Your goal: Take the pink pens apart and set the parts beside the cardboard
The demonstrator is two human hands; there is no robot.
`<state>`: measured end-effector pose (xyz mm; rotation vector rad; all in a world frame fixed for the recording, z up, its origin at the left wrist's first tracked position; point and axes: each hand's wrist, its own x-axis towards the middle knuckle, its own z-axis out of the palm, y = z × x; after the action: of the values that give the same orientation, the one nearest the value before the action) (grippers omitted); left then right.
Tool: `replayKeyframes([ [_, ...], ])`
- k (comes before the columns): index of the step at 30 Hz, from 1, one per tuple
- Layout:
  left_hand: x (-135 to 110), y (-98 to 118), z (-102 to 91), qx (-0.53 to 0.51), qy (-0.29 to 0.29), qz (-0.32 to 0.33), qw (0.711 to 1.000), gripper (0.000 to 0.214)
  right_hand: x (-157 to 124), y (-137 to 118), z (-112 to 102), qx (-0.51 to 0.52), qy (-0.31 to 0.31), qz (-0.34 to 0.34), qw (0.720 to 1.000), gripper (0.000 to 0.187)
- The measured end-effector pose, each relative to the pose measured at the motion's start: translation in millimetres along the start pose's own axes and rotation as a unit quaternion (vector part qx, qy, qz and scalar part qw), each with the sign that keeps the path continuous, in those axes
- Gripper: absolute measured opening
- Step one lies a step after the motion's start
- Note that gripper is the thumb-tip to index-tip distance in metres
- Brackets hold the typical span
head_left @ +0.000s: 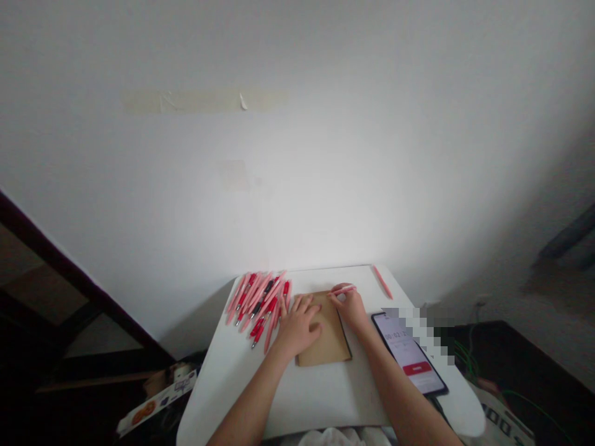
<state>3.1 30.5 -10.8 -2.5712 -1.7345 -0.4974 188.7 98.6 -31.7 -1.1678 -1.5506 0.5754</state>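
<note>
A brown cardboard-coloured pad (331,347) lies in the middle of a small white table (242,371). My left hand (297,325) rests flat on the pad's left part, fingers spread. My right hand (351,306) is closed round a pink pen (344,289), whose tip points at the pad's upper right corner. A pile of several pink and red pens (260,300) lies just left of my left hand.
One more pink pen (382,282) lies alone near the table's far right corner. A phone (409,359) with a lit screen lies by my right forearm. A white wall stands right behind the table. A printed box (158,402) sits on the floor at the left.
</note>
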Motion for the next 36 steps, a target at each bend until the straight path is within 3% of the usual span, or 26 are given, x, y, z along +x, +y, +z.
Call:
replayKeyframes([
  [36, 0.1, -2.5, 3.9, 0.012, -0.021, -0.008, 1.000, 0.046, 2.5, 1.6, 1.1, -0.049, 0.048, 0.017, 0.998, 0.014],
])
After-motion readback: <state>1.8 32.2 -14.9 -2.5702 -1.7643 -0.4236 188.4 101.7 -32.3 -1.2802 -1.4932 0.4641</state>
